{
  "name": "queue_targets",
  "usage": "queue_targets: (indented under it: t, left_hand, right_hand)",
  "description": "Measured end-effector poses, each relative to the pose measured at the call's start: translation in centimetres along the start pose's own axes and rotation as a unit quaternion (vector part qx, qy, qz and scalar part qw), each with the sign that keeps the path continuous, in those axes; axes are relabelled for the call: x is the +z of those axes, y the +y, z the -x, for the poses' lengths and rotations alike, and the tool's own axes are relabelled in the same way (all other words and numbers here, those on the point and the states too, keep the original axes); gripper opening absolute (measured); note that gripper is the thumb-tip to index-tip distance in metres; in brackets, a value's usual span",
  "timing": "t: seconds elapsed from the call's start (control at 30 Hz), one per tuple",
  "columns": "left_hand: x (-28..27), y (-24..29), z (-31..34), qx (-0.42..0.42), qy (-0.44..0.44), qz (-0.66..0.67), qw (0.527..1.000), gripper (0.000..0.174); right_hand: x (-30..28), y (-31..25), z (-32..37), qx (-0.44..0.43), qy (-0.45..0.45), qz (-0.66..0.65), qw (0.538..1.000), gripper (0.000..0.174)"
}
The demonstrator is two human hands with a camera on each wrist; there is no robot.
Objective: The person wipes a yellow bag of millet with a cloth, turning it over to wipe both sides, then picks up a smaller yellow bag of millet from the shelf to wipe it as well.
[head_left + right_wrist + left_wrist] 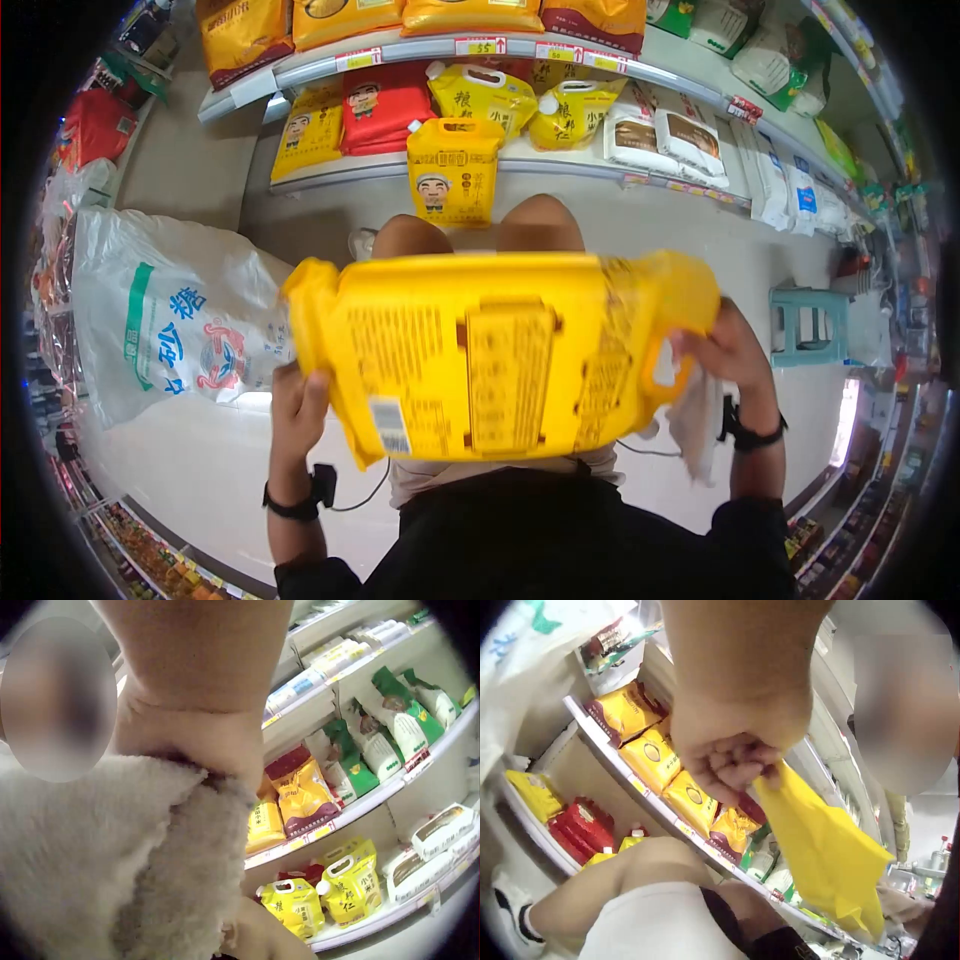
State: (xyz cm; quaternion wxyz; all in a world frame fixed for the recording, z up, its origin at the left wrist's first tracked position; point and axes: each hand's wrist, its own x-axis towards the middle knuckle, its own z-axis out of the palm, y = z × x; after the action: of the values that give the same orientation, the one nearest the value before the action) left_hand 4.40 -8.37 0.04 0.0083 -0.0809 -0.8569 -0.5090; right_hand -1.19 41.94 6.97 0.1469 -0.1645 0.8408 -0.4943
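A large yellow grain bag [400,350] with a moulded carry handle is held up in front of the body, its printed panel and barcode facing up. The left hand [298,405] grips the bag's left edge; in the left wrist view its curled fingers [739,761] pinch a corner of the yellow bag [817,855]. On the other side, the right hand [735,350] holds the handle end, fingers at the handle opening. A pale grey fluffy cloth [695,425] hangs below that hand. In the right wrist view, the cloth [97,847] hides most of the hand.
Another yellow bag [455,175] stands upright on the floor before the shelf [380,170], beyond the knees. Left lies a big white sack [190,310]. A teal stool [808,325] stands at right. Orange bags [470,15] fill the upper shelf.
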Motion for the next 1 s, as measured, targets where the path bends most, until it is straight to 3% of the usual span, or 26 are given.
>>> queue_targets:
  t: [0.03,0.1,0.13,0.2,0.27,0.33,0.4,0.47,0.57,0.67,0.73,0.8,0.93,1.0]
  left_hand:
    - [1.2,-1.7,-0.7,-0.048,-0.002,0.014,0.999,0.048]
    - [4.3,-6.7,-1.6,-0.123,0.043,0.115,0.985,0.048]
    - [5.3,-6.7,-2.2,-0.145,0.074,0.117,0.980,0.049]
    - [6.7,-6.0,-2.8,-0.189,0.135,0.199,0.952,0.049]
    - [6.3,-7.1,-2.3,-0.211,0.119,0.180,0.953,0.048]
    - [6.9,-7.4,-2.0,-0.230,0.106,0.163,0.954,0.048]
    - [8.3,-7.5,-2.2,-0.258,0.170,0.278,0.910,0.047]
    - [8.3,-7.6,-2.2,-0.264,0.168,0.287,0.906,0.046]
    - [8.4,-7.5,-2.0,-0.257,0.176,0.300,0.901,0.045]
    - [8.7,-6.2,-1.9,-0.260,0.199,0.316,0.890,0.043]
    - [8.7,-5.8,-1.8,-0.265,0.211,0.329,0.881,0.041]
    - [8.3,-6.0,-1.4,-0.233,0.192,0.244,0.922,0.039]
    - [7.9,-5.7,-1.2,-0.196,0.174,0.220,0.940,0.037]
    - [7.2,-4.8,-1.0,-0.138,0.125,-0.004,0.982,0.038]
  right_hand:
    - [-0.4,1.0,-1.4,0.074,-0.026,-0.032,0.996,0.025]
    - [0.6,5.2,-4.8,0.037,0.006,0.001,0.999,0.035]
    - [1.2,6.2,-5.6,0.036,0.002,0.000,0.999,0.035]
    - [2.1,7.6,-7.2,0.157,0.069,-0.052,0.984,0.042]
    - [2.3,8.2,-7.4,0.129,0.044,-0.073,0.988,0.045]
    - [2.9,8.4,-7.3,0.186,0.071,-0.131,0.971,0.041]
    - [3.7,10.1,-7.4,0.177,0.082,-0.116,0.974,0.040]
    - [4.1,11.2,-6.7,0.173,0.100,-0.096,0.975,0.039]
    - [5.3,11.1,-6.5,0.185,0.096,-0.198,0.958,0.037]
    - [5.8,10.8,-6.1,0.186,0.136,-0.191,0.954,0.039]
    - [5.3,10.9,-5.8,0.157,0.138,-0.110,0.972,0.041]
    - [4.4,10.1,-5.6,0.180,0.194,-0.017,0.964,0.034]
    - [1.7,9.6,-7.0,0.156,0.247,0.095,0.952,0.024]
    - [0.6,9.5,-8.2,0.061,0.307,0.185,0.931,0.013]
